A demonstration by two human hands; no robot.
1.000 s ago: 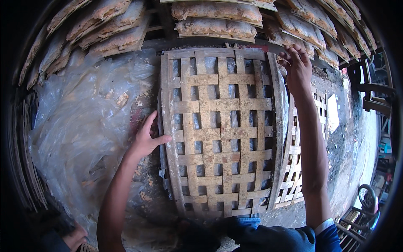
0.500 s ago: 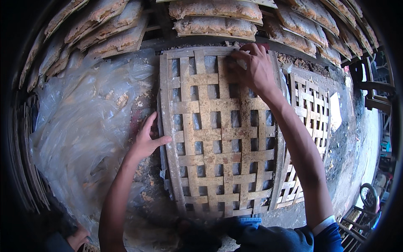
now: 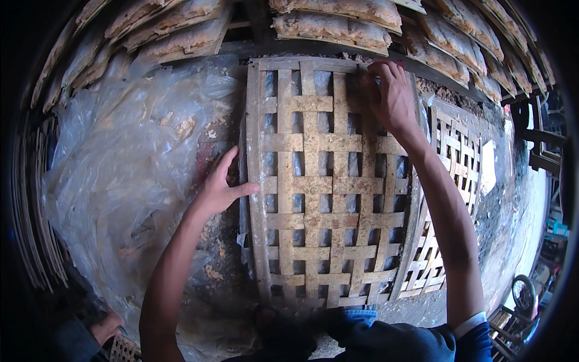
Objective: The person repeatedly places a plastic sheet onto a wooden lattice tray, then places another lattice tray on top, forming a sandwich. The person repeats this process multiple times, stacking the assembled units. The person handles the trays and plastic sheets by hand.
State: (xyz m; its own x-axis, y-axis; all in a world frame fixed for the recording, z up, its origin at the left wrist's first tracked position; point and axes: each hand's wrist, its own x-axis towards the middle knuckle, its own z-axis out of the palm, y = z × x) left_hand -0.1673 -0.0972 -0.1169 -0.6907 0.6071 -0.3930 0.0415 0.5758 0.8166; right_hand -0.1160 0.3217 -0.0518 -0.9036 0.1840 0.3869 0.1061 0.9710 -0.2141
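Observation:
A rectangular woven bamboo tray point(image 3: 325, 179) with a wooden frame lies lattice-up in front of me. Brown residue coats its strips, and clear plastic shows through the gaps. My left hand point(image 3: 222, 188) is open at the tray's left side, fingers spread, its thumb at the frame edge. At the far right corner, my right hand point(image 3: 393, 99) is closed, with curled fingers down against the lattice. Whatever those fingertips may hold is hidden.
Crumpled clear plastic sheets point(image 3: 132, 163) cover the left side. A second woven tray point(image 3: 461, 148) lies to the right. Racks of filled trays point(image 3: 335, 30) line the far side. Another person's hand point(image 3: 107, 327) shows at lower left, and a wheel point(image 3: 524, 294) at lower right.
The whole view has shifted, so the tray and both hands appear farther right. My right hand has moved slightly rightward along the tray's far end. The left hand stays by the left frame edge.

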